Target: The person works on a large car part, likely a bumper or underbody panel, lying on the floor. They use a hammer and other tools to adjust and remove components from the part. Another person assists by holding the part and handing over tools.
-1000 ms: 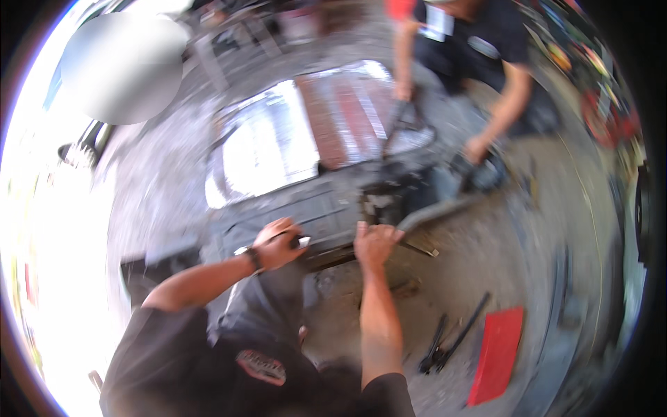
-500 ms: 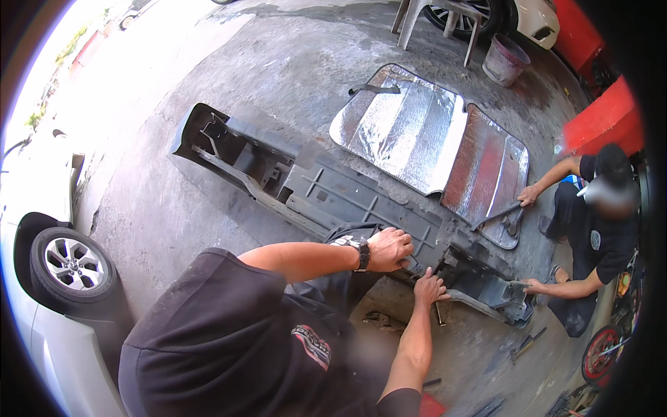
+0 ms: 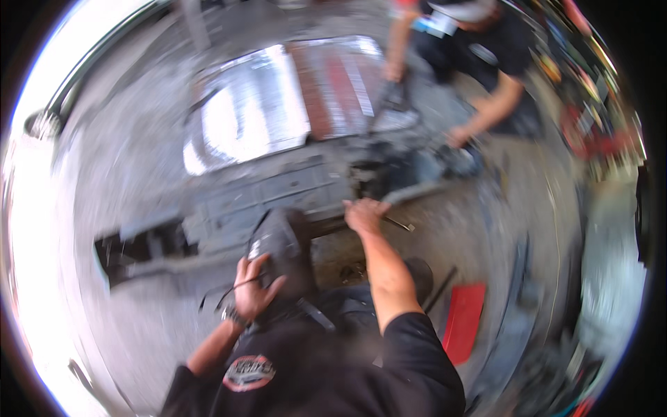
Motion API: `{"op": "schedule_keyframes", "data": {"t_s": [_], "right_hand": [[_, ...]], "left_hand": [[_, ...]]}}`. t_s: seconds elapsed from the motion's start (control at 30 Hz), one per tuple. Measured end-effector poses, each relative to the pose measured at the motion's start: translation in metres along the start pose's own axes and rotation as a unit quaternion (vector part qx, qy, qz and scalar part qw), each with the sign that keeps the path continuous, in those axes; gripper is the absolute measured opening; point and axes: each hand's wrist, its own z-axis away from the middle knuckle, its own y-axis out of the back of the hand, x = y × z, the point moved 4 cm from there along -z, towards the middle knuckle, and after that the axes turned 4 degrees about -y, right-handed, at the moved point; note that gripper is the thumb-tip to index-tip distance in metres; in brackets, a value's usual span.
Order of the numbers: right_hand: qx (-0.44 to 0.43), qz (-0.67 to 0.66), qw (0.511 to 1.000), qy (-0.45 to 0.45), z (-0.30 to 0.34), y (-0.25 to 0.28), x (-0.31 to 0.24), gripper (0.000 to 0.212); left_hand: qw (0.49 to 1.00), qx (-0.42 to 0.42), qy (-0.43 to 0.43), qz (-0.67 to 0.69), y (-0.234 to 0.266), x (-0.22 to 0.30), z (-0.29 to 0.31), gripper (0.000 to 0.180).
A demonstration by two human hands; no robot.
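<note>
My left hand [image 3: 253, 288], with a watch on the wrist, is by my raised knee [image 3: 283, 243], fingers and thumb apart. A thin dark cord-like thing [image 3: 229, 295] crosses by it; blur hides whether the hand touches it. My right hand [image 3: 366, 215] is closed at the near edge of a long grey sheet-metal car body panel [image 3: 278, 191]. A thin metal rod [image 3: 399, 223] sticks out from that hand to the right. The panel lies on the floor, with an open box-like section at each end. The whole picture is smeared by motion.
Across the panel, a person [image 3: 479, 69] crouches with one hand on its right end. A silver folding sunshade [image 3: 257, 104] lies behind the panel. To my right are a red flat piece [image 3: 464, 320] and a long dark strip [image 3: 511, 316] on the floor.
My view has swung to the right, so the panel sits further left and lies more level. My left hand has left the panel and come back to my knee. My right hand stays at the panel's edge.
</note>
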Motion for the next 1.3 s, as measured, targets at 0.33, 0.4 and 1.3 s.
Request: {"op": "schedule_keyframes", "data": {"t_s": [0.33, 0.4, 1.3], "right_hand": [[-0.016, -0.068, 0.996, -0.049, -0.001, -0.034, 0.023, 0.069], [-0.006, -0.071, 0.996, -0.046, -0.004, -0.036, 0.021, 0.07], [0.061, -0.162, 0.985, 0.008, 0.006, -0.038, 0.034, 0.069]], "left_hand": [[0.993, 0.074, -0.02, 0.091, -0.043, -0.03, 0.025, 0.045], [0.99, 0.068, 0.0, 0.121, -0.046, -0.04, 0.026, 0.047], [0.999, 0.005, 0.046, 0.024, -0.048, -0.043, 0.021, 0.043]]}}
